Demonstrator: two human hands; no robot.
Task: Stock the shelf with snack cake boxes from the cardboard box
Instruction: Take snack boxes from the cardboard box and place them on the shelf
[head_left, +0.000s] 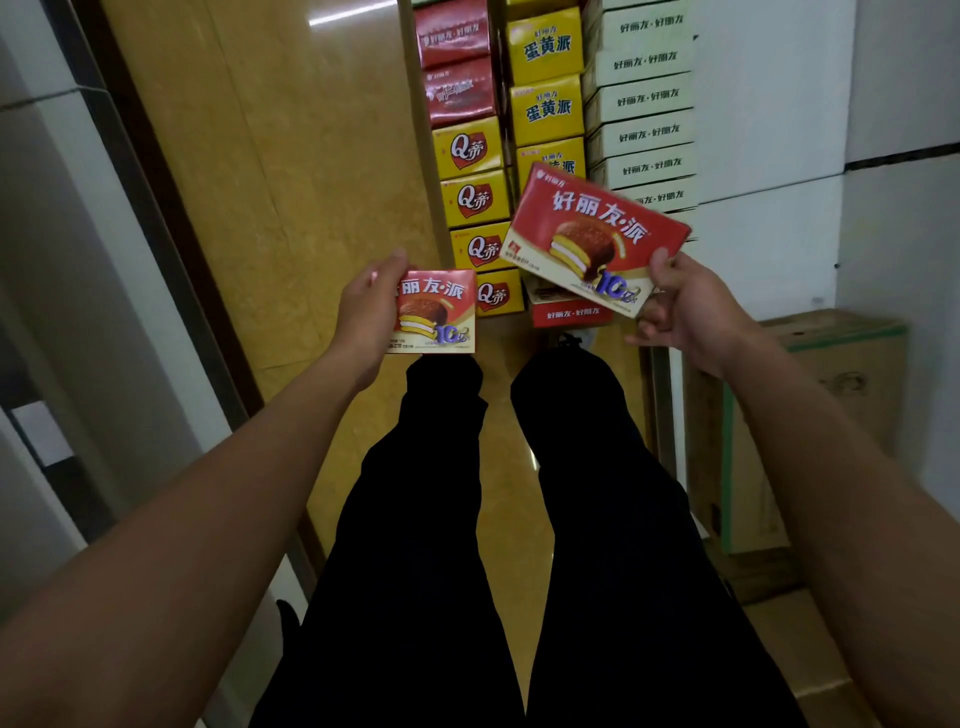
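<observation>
My left hand grips a red snack cake box by its left edge, its printed front facing me. My right hand pinches a second red snack cake box at its lower right corner; this box is tilted, its left end higher. Both boxes hang above the floor in front of my legs. Ahead lie rows of stocked boxes: yellow Q boxes, yellow pie boxes, red boxes and white-sided boxes. The cardboard box stands at the right.
Glossy tan floor stretches left of the stocked rows. A dark-edged white fixture runs along the left. White panels fill the upper right. Another red box lies just beyond my knees.
</observation>
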